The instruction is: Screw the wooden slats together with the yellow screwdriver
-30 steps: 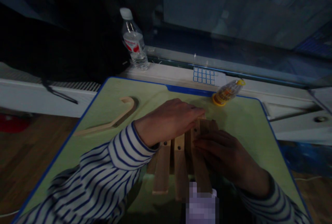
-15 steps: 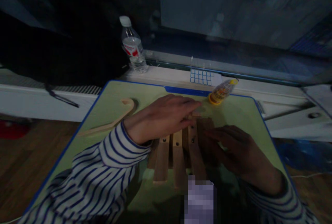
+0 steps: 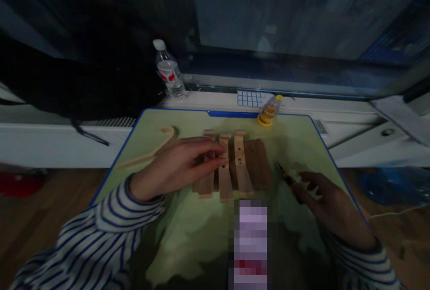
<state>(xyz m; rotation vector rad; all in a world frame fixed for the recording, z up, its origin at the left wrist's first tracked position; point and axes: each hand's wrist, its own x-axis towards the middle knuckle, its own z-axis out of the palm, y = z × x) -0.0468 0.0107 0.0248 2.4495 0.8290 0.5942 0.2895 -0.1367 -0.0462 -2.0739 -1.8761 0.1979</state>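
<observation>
A set of wooden slats (image 3: 235, 164) with screw holes lies side by side on a pale green table top (image 3: 188, 232). My left hand (image 3: 178, 167) rests on the leftmost slats, fingers lying flat across them. My right hand (image 3: 327, 205) is to the right of the slats, fingers curled round a small dark tool (image 3: 287, 178) whose tip points toward the wood. Both arms wear blue-and-white striped sleeves.
A curved wooden piece (image 3: 151, 149) lies at the table's left. A yellow-capped jar (image 3: 268, 111) lies tipped at the far edge. A water bottle (image 3: 167, 70) and a blue grid sheet (image 3: 250, 98) sit on the white sill behind. Wooden floor shows either side.
My right hand left the slats and moved right, now holding a small tool. My left hand slid back toward me, uncovering the far ends of the slats. The camera tilted, so everything appears farther away.
</observation>
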